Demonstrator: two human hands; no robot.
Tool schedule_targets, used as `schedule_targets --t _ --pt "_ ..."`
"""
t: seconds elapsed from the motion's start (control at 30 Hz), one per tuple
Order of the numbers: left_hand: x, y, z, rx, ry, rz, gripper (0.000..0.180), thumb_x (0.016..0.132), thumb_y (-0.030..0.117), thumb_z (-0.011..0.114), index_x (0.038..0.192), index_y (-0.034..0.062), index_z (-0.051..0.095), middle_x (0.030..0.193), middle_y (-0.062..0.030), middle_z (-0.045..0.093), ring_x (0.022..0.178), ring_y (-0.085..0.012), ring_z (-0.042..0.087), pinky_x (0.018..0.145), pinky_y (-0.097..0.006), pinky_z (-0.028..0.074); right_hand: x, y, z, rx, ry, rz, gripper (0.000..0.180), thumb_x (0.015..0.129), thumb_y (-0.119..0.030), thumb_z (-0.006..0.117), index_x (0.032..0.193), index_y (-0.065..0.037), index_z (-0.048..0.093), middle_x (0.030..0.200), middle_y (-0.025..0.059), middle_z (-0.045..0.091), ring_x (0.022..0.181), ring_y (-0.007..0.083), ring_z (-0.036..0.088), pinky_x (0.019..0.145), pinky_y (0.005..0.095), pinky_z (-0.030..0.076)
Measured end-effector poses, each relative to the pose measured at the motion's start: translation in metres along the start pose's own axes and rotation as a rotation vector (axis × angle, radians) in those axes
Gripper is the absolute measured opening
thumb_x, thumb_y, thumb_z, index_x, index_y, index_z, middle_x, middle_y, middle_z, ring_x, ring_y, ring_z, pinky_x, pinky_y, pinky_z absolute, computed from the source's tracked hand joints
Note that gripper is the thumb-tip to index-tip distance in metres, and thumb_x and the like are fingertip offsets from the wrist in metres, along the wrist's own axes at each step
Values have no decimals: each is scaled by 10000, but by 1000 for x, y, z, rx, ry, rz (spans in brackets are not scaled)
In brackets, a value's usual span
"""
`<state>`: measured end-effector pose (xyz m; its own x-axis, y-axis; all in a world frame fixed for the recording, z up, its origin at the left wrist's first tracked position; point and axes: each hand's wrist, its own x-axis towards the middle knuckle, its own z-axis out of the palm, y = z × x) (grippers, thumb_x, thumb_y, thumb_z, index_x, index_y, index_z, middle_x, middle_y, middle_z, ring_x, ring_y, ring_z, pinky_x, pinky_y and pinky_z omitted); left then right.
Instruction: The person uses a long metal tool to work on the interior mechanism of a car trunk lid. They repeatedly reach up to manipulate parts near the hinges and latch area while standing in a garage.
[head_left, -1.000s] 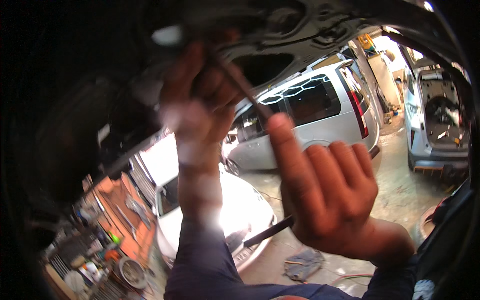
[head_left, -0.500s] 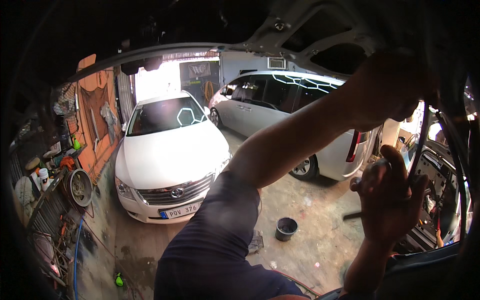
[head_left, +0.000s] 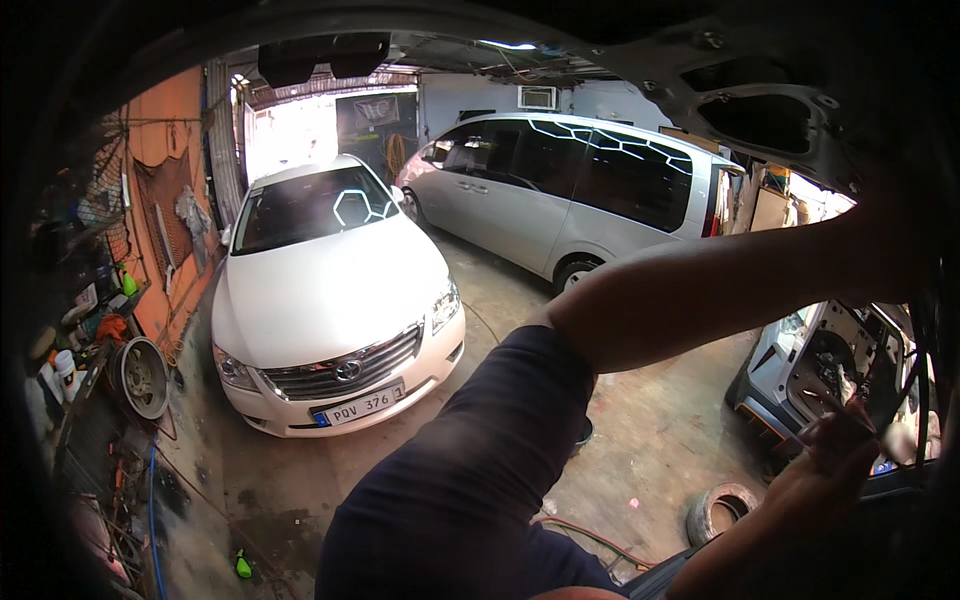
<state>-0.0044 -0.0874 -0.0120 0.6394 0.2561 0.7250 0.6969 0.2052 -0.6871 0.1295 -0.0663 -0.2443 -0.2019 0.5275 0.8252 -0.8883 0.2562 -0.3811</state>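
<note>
- The left hand (head_left: pixel 885 245), deep in shadow, reaches up near the dark, ribbed metal panel (head_left: pixel 685 105), which spreads above and left of it; its grip cannot be told.
- The right hand (head_left: pixel 838 445) is lower, apart from the left; its hold is unclear.
- Open grey concrete floor (head_left: pixel 655 430) extends leftward below both, edged by a glossy white sedan (head_left: pixel 330 290).

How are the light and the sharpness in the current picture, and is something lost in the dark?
All in the head view: the doorway is washed out white; the left forearm fades into shadow at right; the right hand looks dim and soft; the wide lens bends edges near the black rim.
</note>
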Motion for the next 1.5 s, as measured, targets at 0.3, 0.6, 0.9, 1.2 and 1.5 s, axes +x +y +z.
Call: schedule_targets --t 0.3,0.6,0.9,1.2,1.5 --pt "7 -3 -3 -111 -19 -35 215 843 280 682 993 135 735 990 -65 712 942 -314 696 780 -490 551 -21 -6 11 -778 224 -201 451 1005 -189 609 1370 34 465 1259 202 585 1120 252 624 953 358 527" --pt "8 5 -13 -198 178 83 178 868 224 670 976 83 682 866 -127 671 835 -306 695 690 -459 562 39 -15 48 -847 112 -420 618 960 -275 671 1460 -1 431 968 64 550 910 158 524 812 314 433" --pt "7 -4 -79 -460 -22 13 285 840 120 656 1125 116 665 1005 -78 694 940 -281 678 833 -414 549 47 -21 64 396 -178 -83 653 880 -146 571 1474 65 401 625 -59 306 565 71 294 676 281 317" --pt "-13 23 -67 -1047 -220 -531 261 992 276 631 1073 37 700 688 22 564 551 -37 436 504 -248 332 35 -21 14 -167 -221 -74 583 900 -55 571 1461 10 429 695 -38 413 638 70 400 639 242 379" --pt "-225 150 -44 -1593 -871 -1454 227 989 273 634 1081 73 693 652 78 440 534 -34 405 477 -219 320 -106 52 -97 -298 -13 404 414 946 -46 577 1360 -16 565 769 -59 510 695 21 422 615 199 341"
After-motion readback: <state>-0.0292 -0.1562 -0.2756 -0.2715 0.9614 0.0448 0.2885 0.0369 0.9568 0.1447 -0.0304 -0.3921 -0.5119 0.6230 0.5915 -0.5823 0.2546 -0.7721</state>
